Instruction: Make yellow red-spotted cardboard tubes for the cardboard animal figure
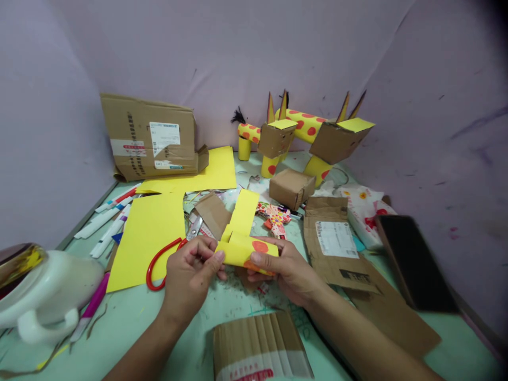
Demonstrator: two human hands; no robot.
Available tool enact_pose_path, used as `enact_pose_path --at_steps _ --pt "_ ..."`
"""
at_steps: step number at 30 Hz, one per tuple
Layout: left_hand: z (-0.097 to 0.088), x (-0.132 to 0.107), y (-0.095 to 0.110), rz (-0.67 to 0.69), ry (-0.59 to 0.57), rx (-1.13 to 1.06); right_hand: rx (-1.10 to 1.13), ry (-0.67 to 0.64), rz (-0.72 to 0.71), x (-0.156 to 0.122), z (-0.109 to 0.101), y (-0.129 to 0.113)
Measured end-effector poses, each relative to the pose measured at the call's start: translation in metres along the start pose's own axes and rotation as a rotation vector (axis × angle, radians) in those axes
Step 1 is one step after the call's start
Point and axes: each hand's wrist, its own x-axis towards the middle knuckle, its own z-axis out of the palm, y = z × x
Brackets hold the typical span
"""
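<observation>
Between my two hands lies a rolled yellow paper tube with orange spots. My right hand is wrapped round its right end, thumb on top. Thumb and fingers of my left hand pinch the tube's left edge. Just behind the tube a yellow paper strip stands out; whether it joins the tube I cannot tell. Red-handled scissors lie beside my left hand, partly hidden by it. Beyond my hands stand two spotted paper-and-cardboard animals, a smaller one and a larger one.
Yellow sheets and white markers lie to the left, near a white mug. A cardboard box leans at the back. On the right are flattened cardboard and a phone. Corrugated cardboard lies in front.
</observation>
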Motion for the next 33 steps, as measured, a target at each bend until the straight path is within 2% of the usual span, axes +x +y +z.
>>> enact_pose_path --at_steps 6,13,16,20,26,30,33 --pt "0.0044 -0.0038 0.0038 0.102 0.056 0.129 -0.006 0.110 -0.025 0.0004 0.0026 0.0052" --pt "0.0051 -0.0043 0.0041 0.067 0.033 0.115 -0.039 0.144 -0.057 0.0011 0.0010 0.0081" --pt "0.0050 -0.0040 0.0031 -0.020 0.004 0.030 -0.045 0.149 -0.076 0.0004 0.0006 0.0074" --pt "0.0062 -0.0041 0.0010 -0.193 -0.102 -0.144 -0.073 0.106 -0.062 -0.0011 0.0000 0.0083" --pt "0.0052 0.0006 -0.0014 -0.373 -0.233 -0.323 -0.255 0.105 -0.106 -0.0028 0.0000 0.0069" --pt "0.0013 0.0026 -0.0021 -0.445 -0.394 -0.410 -0.372 0.085 -0.117 -0.0056 0.0049 0.0014" --pt "0.0004 0.0021 -0.0010 -0.474 -0.416 -0.478 -0.475 0.058 -0.123 -0.0079 0.0084 -0.0002"
